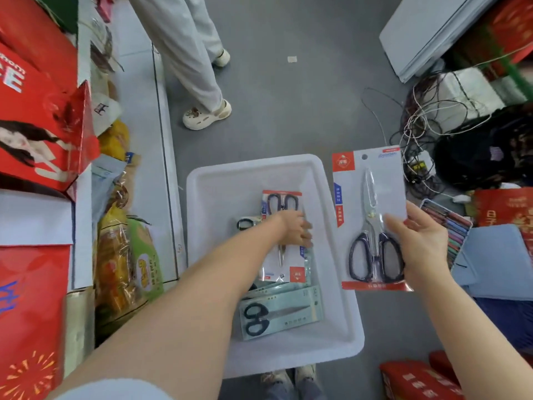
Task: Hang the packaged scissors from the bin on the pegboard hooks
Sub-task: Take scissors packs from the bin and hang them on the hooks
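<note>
Packaged scissors, count visible: four sure. One carded pack (372, 220) out of the bin, held upright to the right of it, blades up, dark handles down, hang hole at top. In the white bin (331, 336): one red-and-white carded pack (284, 264) lying near centre, blades pointing toward the camera; one pale green pack (281, 313) nearer the camera, scissors lying sideways; one more dark handle loop (245, 224) poking out left of the wrist, pack itself hidden. More green packaging edges under the stack, count cannot tell.

Right hand (422, 246): pinches the held pack at its right edge, thumb across the front, fingers behind.

Left hand (297, 229): reached into the bin, palm down, fingers curled onto the red-and-white pack; firm grip or just touching, cannot tell.

Bin sits on grey floor (288, 111). Shelf with red boxes (37, 116) left, cable tangle (427, 125) upper right, another person's legs (196, 67) beyond the bin.
</note>
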### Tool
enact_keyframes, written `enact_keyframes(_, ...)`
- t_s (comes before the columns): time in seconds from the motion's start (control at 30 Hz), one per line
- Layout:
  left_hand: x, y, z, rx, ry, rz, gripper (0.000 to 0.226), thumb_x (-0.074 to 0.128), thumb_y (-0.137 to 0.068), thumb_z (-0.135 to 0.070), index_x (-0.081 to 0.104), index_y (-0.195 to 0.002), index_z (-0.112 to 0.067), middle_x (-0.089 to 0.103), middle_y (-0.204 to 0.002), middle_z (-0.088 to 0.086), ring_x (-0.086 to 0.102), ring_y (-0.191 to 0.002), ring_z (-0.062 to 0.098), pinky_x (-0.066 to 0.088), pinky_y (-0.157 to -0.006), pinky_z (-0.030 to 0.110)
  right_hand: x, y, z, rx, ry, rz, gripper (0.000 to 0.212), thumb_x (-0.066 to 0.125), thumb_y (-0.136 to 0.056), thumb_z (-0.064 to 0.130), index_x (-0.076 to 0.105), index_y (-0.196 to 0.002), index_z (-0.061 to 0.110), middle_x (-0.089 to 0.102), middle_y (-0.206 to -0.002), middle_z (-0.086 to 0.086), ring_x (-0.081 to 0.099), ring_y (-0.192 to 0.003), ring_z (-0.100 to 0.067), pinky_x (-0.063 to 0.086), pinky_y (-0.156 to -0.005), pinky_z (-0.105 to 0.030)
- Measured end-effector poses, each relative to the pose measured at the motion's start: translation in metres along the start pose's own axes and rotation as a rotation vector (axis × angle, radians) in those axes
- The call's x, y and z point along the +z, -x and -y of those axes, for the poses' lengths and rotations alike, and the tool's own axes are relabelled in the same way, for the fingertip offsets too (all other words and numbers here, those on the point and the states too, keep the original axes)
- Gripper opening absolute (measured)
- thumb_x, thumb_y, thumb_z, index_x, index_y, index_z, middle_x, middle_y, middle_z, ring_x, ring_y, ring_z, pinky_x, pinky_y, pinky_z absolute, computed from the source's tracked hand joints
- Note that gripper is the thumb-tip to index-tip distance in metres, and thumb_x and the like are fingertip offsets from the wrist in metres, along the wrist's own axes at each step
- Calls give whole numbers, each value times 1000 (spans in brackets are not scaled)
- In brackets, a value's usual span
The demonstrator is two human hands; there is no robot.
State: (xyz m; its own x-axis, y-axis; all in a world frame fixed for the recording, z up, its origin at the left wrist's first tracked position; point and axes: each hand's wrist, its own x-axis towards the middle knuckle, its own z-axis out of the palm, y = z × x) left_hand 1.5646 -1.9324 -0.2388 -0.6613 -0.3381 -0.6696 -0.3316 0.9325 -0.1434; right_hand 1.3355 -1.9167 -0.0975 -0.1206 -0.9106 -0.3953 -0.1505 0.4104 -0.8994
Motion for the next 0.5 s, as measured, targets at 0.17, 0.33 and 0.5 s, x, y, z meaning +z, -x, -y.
enact_keyframes(0.17,5,-5,7,42,-29,19,58,59,-95,-21,33,-147,-25,45,-148,1,42,-135,25,26,-116,46,-4,17,-14,105,-145,-30,34,63,-89,-3,72,-111,21,78,-81,-1,72,-66,-13,60,-61,-25)
enact_keyframes(0.33,2,-10,12,4,-19,-38,70,67,-90,-19,29,-148,-18,53,-137,12,57,-122,32,30,-115,50,-8,27,-21,153,-158,-52,32,63,-90,-2,73,-108,22,78,-89,-7,72,-78,-23,62,-74,-38)
enact_keyframes(0.5,0,20,23,-38,-41,-129,57,67,-86,-22,40,-136,-17,54,-126,10,59,-106,30,46,-92,38,-7,33,-24,166,-162,-53,34,64,-90,0,70,-119,18,77,-96,-13,71,-87,-34,58,-85,-51)
